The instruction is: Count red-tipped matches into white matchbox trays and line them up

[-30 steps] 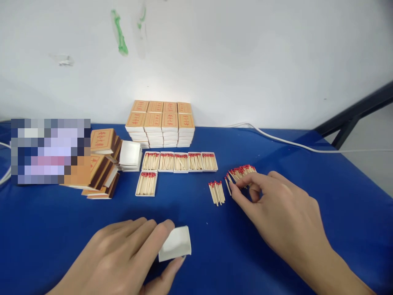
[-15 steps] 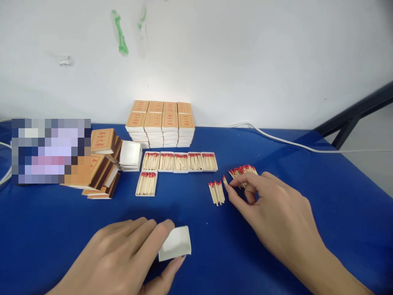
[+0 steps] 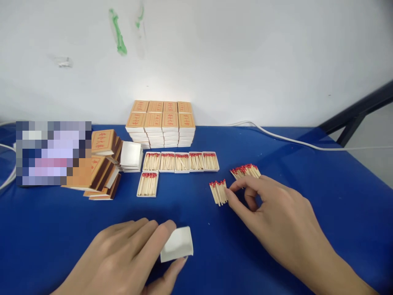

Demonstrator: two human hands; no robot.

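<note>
My left hand [image 3: 123, 258] grips a white matchbox tray [image 3: 178, 244] between thumb and fingers, low in the view. The visible part of the tray's inside is bare. My right hand [image 3: 279, 221] is closed in a pinch at the right edge of a small row of red-tipped matches [image 3: 217, 192] on the table. A match seems to sit between the thumb and index fingertip, mostly hidden against the row. Just behind that hand lies a larger pile of matches [image 3: 244, 170], partly covered by the fingers.
Several match-filled trays [image 3: 181, 162] stand in a line, with one filled tray [image 3: 147, 184] in front. Beyond them is a block of stacked matchboxes [image 3: 161, 123]. Empty trays [image 3: 131, 155] and orange box sleeves [image 3: 102, 141] are stacked left. A white cable [image 3: 285, 139] runs along the wall.
My right hand has brought a match down against the right side of the small row. The left hand keeps hold of the tray, almost unmoved.
</note>
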